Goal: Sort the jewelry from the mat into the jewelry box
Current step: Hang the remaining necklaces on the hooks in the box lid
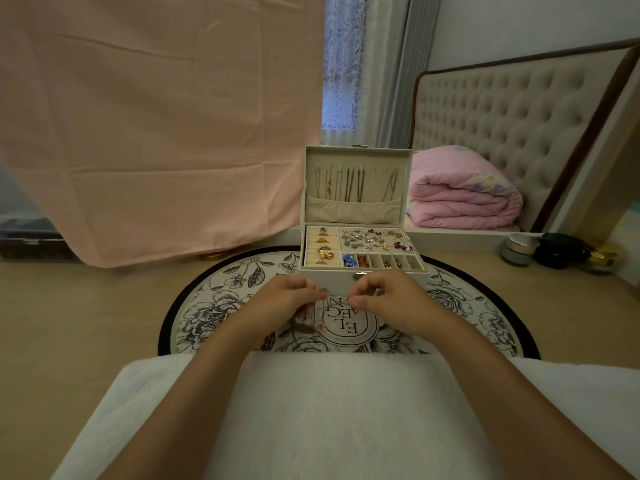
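pink sheet (pixel 156 126) hung at left, lace curtain (pixel 343 64) behind. folded pink quilt (pixel 460 199) on the bed, before a tufted headboard (pixel 512 116). at right on the wooden floor (pixel 86 306), silver-lidded jar (pixel 519 251) just beside a dark jar (pixel 557 251) and a gold-lidded jar (pixel 604 259). white towel (pixel 329 410) nearest.

We see a pale wooden floor (pixel 86 306) in dim light. Far left hangs a creased pink sheet (pixel 156 116); right of it, a lace-curtained window (pixel 341 64) glows bluish. Far right stands a tufted headboard (pixel 502 116) behind a folded pink quilt (pixel 460 195), with what may be cosmetic jars (pixel 519 249) nearer.
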Demonstrator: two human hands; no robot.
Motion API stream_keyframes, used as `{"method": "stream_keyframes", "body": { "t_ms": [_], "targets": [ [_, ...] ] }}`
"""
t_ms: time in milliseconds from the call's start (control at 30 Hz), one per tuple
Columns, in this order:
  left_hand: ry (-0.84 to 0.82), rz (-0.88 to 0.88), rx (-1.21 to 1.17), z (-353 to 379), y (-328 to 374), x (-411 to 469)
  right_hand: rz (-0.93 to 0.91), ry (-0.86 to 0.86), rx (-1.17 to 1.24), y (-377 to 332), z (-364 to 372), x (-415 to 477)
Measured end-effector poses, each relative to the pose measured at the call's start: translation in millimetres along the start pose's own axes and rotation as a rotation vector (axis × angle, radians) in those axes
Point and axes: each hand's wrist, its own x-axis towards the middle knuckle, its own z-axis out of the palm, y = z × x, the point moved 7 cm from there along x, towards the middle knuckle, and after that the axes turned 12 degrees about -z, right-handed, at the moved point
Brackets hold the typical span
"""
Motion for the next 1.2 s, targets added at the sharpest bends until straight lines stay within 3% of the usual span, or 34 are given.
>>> {"method": "stream_keyframes", "body": {
  "t_ms": [167,367,567,667,767,900,1067,1200],
  "targets": [
    [0.039,-0.133,0.044,2,-6,-1,0.025,0.129,0.225,3,-3,1],
    [0.072,-0.141,0.061,0,-9,1,0.029,0.222,0.36,1,0,5],
    [0.088,-0.138,-0.094,3,-9,4,0.064,0.198,0.774,-2,13,8],
    [0.129,-0.117,-0.207,3,-10,5,0.128,0.135,0.553,2,15,7],
    [0.207,-0.052,-0.254,0,-10,8,0.055,0.075,0.243,0,12,2],
    [0.242,-0.023,-0.228,-1,-11,9,0.038,0.007,0.097,3,8,-2],
    [0.206,-0.06,-0.257,4,-15,10,0.014,-0.035,0.13,-4,3,-7],
    [0.178,-0.042,-0.145,11,-9,5,-0.039,-0.036,0.328,-3,11,-4]
  ]
}}
